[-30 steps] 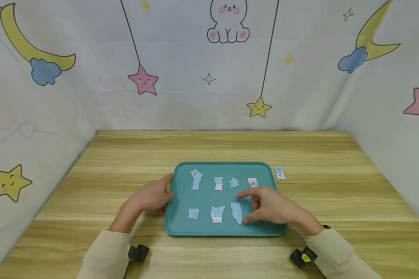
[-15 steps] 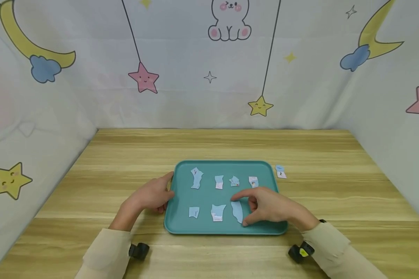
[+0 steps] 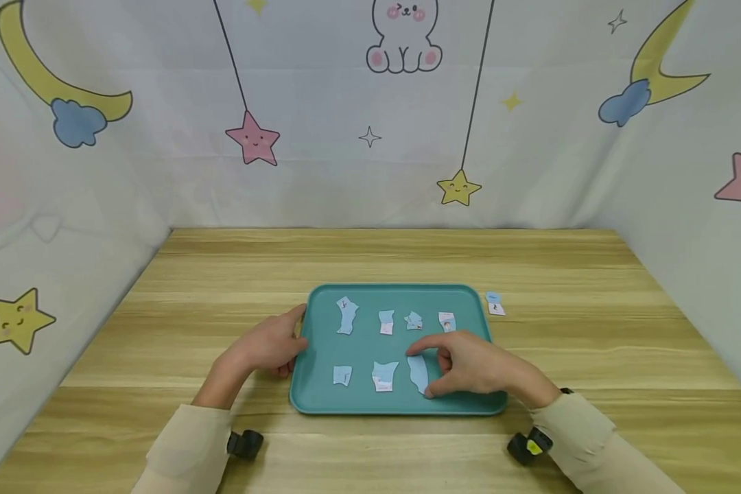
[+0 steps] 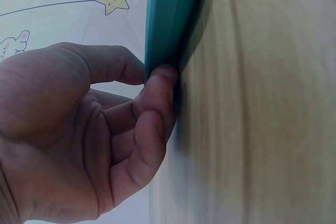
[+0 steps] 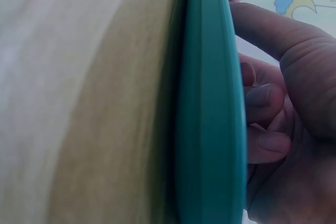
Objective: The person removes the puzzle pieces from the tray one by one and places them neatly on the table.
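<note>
In the head view my left hand (image 3: 270, 343) holds the left rim of a teal tray (image 3: 361, 348). The left wrist view has its thumb against the rim and the other fingers curled at the underside. Over the tray's right half is my right hand (image 3: 472, 362), spanning a long wavy-edged light-blue paper scrap (image 3: 418, 374) with index fingertip at the upper end and thumb at the lower. In the right wrist view the tray's wall hides that scrap. To its left lie a larger blue-and-white scrap (image 3: 384, 377) and a small squarish scrap (image 3: 342, 374).
Along the tray's back half lie a tall scrap (image 3: 347, 315), a two-tone scrap (image 3: 386, 322), a jagged scrap (image 3: 414, 320) and another (image 3: 447, 322) beside my right hand. One more scrap (image 3: 495, 303) is on the wooden table (image 3: 222, 274), right of the tray.
My right hand has shifted slightly left, its index fingertip and thumb coming onto the two ends of the long light-blue scrap. The left hand stays on the tray's rim.
</note>
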The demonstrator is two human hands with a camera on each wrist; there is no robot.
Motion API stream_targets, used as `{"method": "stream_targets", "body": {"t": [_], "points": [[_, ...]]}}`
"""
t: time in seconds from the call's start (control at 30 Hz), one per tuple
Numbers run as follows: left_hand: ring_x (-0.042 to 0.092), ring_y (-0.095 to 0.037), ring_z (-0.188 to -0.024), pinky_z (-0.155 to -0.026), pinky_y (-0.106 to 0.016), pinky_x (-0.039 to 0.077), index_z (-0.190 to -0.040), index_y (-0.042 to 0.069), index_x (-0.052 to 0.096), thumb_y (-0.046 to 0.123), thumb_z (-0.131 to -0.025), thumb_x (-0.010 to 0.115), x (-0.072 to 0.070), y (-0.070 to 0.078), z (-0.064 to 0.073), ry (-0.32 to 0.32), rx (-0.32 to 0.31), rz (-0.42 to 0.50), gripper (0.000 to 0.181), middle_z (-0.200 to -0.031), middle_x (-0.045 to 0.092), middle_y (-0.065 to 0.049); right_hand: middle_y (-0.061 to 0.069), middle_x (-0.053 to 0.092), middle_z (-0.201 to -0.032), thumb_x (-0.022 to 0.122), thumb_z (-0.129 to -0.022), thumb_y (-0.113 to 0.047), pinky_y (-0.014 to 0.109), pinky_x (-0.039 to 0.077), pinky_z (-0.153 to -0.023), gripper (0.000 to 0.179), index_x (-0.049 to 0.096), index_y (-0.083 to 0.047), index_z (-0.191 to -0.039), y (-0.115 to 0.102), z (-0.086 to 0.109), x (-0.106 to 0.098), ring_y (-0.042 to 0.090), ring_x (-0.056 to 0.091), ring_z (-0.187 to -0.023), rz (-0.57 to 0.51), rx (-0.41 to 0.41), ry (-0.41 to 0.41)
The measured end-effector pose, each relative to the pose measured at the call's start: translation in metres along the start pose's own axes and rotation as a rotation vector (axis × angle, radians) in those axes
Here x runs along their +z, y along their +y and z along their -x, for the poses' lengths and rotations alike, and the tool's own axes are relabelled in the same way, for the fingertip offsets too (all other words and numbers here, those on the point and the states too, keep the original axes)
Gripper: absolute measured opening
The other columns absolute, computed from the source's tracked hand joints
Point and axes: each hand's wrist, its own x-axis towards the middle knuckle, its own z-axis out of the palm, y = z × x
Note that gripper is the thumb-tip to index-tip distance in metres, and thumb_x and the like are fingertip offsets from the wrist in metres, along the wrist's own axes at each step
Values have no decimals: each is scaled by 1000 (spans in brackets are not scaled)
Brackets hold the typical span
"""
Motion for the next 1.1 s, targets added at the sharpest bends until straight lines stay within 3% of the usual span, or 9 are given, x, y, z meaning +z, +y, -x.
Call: {"method": "stream_targets", "body": {"t": [0.37,0.77,1.1], "points": [[61,-16,-48,-49,-31,51,-165,-10,16,6,-101,51,-1,2,1,4,-5,-14,74,-59,63,-7,-13,46,-64,85,-86,-26,20,36,-59,52,70,-17,-135,1,1,0,2,41,-56,23,-30,-5],[60,-16,-48,-49,-30,51,-165,-9,16,6,-101,51,1,2,1,9,-16,-5,74,-59,62,-7,-9,38,-60,83,-86,-16,21,34,-58,57,65,-9,-139,17,7,-10,4,36,-54,-281,-12,-20],[60,-15,-47,-50,-30,51,-165,-10,16,6,-101,51,1,1,1,13,-7,-5,75,-58,61,-6,-7,33,-60,83,-86,-15,23,38,-62,60,63,-9,-141,28,13,-18,5,36,-55,-352,0,3]]}}
